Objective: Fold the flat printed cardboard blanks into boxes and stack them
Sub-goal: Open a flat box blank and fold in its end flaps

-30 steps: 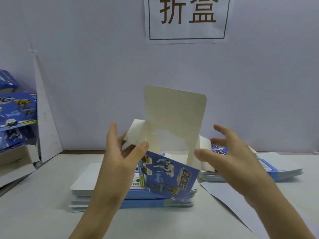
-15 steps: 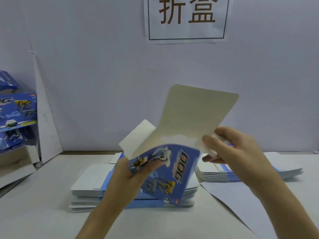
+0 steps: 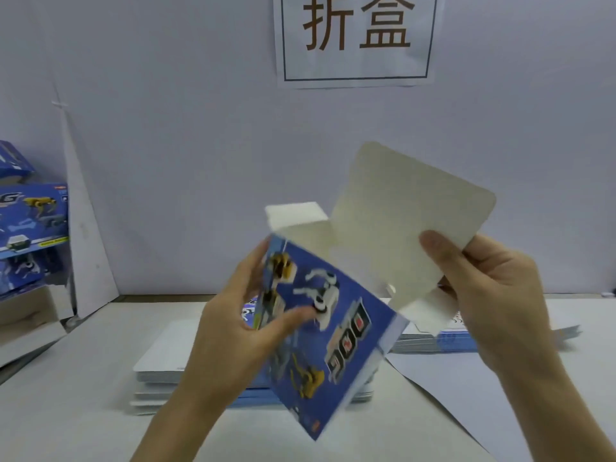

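I hold the half-formed box (image 3: 333, 331) above the blanks (image 3: 160, 355) on the tabletop (image 3: 76, 415), left hand (image 3: 240, 331) gripping its blue body, right hand (image 3: 490, 295) pinching the big flap (image 3: 406, 221), which I should crease squarely along its score before tucking.

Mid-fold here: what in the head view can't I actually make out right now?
Head view:
- Pile of blanks: middle hidden by left hand and box.
- Box print: blurred, small text unreadable.
- Finished boxes: cut by left edge.
- Right hand: fingers behind the flap.
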